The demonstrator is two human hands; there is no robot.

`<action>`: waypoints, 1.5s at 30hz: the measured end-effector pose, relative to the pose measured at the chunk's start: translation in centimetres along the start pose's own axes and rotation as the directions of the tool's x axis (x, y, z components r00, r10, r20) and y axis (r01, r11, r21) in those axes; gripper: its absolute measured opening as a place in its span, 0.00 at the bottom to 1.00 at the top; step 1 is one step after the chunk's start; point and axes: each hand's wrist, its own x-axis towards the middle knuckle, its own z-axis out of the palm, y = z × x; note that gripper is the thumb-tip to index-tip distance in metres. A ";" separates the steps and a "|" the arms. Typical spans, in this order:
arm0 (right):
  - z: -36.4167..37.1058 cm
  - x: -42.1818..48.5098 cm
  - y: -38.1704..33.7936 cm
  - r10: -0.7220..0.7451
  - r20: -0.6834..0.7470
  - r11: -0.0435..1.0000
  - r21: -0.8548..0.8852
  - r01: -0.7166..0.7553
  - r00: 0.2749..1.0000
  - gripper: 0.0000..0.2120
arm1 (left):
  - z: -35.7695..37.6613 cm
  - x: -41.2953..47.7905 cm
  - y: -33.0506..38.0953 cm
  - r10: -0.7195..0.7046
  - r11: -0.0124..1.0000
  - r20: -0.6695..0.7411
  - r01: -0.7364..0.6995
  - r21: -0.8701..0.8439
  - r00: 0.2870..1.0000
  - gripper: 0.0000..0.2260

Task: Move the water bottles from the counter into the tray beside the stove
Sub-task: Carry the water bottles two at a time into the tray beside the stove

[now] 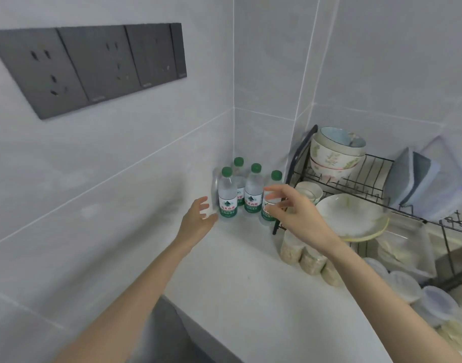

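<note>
Your left hand [198, 214] and right hand [292, 208] are open and empty. The water bottles [253, 191] cluster just beyond them, probably letting each hand take an outer one.

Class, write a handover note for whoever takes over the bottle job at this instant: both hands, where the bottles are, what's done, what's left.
Left hand: open, beside the front-left bottle, holding nothing.
Right hand: open, fingers spread in front of the right-hand bottle; no grip yet.
All four water bottles stand upright in the counter corner.
Tray and stove out of view.
Done: none moved. Left: all four.
</note>
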 end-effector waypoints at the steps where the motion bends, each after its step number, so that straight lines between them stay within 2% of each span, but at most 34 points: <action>1: -0.2 1.0 0.2 -0.001 0.002 1.000 -0.001 0.001 1.000 0.15 | 0.6 1.3 -0.1 -0.023 1.000 0.012 0.023 0.011 1.000 0.28; 4: -0.3 4.3 1.2 -0.001 0.004 1.000 -0.003 0.001 1.000 0.15 | 2.5 5.3 -0.3 -0.075 0.997 0.026 0.074 0.026 0.997 0.34; 8: 0.1 7.2 2.7 0.021 0.017 1.000 0.013 -0.021 1.000 0.16 | 4.7 9.8 -1.2 -0.024 0.999 0.026 0.025 -0.028 0.999 0.25; 11: 0.6 8.8 3.7 0.032 0.035 0.999 -0.004 -0.032 0.999 0.17 | 6.2 13.5 -3.2 0.036 0.999 0.000 -0.036 -0.034 0.999 0.27; 14: 0.8 9.8 4.1 0.038 0.042 0.999 -0.023 -0.037 0.998 0.17 | 7.5 15.8 -4.5 0.015 0.998 -0.049 -0.018 -0.054 0.999 0.23; 16: 0.8 10.7 4.5 0.052 0.038 0.998 -0.024 -0.051 0.998 0.17 | 8.3 16.9 -4.7 0.014 0.998 -0.073 -0.018 -0.055 0.997 0.21; 20: 0.6 11.7 4.8 0.081 0.023 0.997 -0.017 -0.081 0.996 0.17 | 9.5 18.1 -6.1 -0.001 0.996 -0.158 -0.013 -0.086 0.987 0.26; 24: 0.6 12.4 5.0 0.101 0.016 0.995 -0.009 -0.101 0.995 0.16 | 9.8 18.2 -6.5 -0.018 0.995 -0.220 -0.004 -0.098 0.975 0.24; 29: 1.4 12.9 5.1 0.092 0.013 0.995 -0.042 -0.091 0.996 0.16 | 8.7 17.2 -6.8 -0.036 0.996 -0.207 0.017 -0.089 0.978 0.23; 33: 3.0 14.0 5.3 0.029 0.006 0.986 -0.162 -0.028 1.000 0.17 | 7.1 14.7 -7.4 -0.074 0.995 -0.173 0.060 -0.084 0.982 0.20; 38: 5.8 17.2 5.9 -0.133 -0.013 0.896 -0.428 0.115 0.991 0.20 | 4.4 11.6 -8.6 -0.118 0.993 -0.162 0.113 -0.042 0.980 0.19; 43: 7.6 21.5 7.2 -0.116 0.008 0.797 -0.596 0.098 0.993 0.22 | 1.8 8.9 -8.8 -0.126 0.992 -0.156 0.127 -0.001 0.980 0.21; 45: 7.9 23.3 7.8 -0.107 0.039 0.707 -0.700 0.103 0.994 0.22 | 1.1 8.1 -8.4 -0.114 0.993 -0.153 0.118 0.022 0.982 0.21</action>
